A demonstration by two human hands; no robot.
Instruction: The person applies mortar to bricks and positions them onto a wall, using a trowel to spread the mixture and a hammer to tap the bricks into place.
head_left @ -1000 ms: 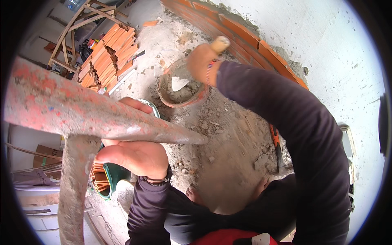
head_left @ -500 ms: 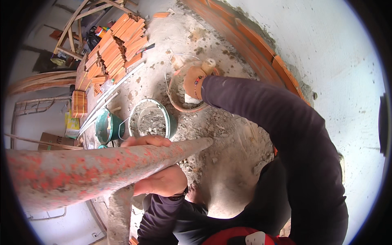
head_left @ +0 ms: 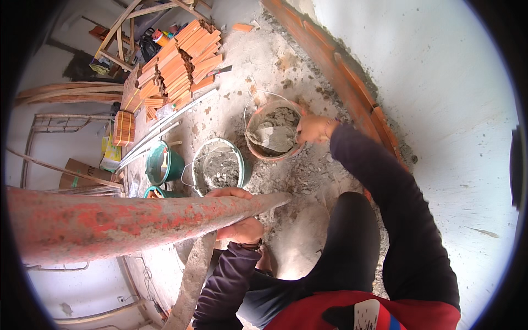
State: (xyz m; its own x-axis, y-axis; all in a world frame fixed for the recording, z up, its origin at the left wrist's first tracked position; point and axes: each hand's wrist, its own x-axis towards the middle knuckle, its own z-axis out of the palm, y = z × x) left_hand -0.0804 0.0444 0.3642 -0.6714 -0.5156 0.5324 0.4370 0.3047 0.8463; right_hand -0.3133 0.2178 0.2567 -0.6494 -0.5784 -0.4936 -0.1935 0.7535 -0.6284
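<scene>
My left hand [head_left: 245,230] is wrapped around a thick metal pole [head_left: 137,223] with flaking red paint and crusted mortar. The pole runs across the lower left, its end above the rubble floor, and a crusted bar [head_left: 192,278] passes just below it. At the right rim of an orange-brown bucket [head_left: 268,156], my right hand [head_left: 314,129] is closed on a trowel [head_left: 278,138]. Its handle is hidden in my fingers. The pale blade lies tilted against the grey mortar [head_left: 280,116] inside the bucket.
Two green buckets [head_left: 243,165] [head_left: 175,165] stand left of the mortar; the larger holds grey mix. Beyond are stacked orange tiles [head_left: 176,69] and long white pipes [head_left: 165,132]. A white wall [head_left: 440,99] with an orange tile strip [head_left: 352,82] borders the right. Rubble [head_left: 300,179] covers the floor nearby.
My right hand has moved from over the bucket to its right rim, turning the trowel so its blade shows in the mortar. My left hand still grips the pole. The view has shifted.
</scene>
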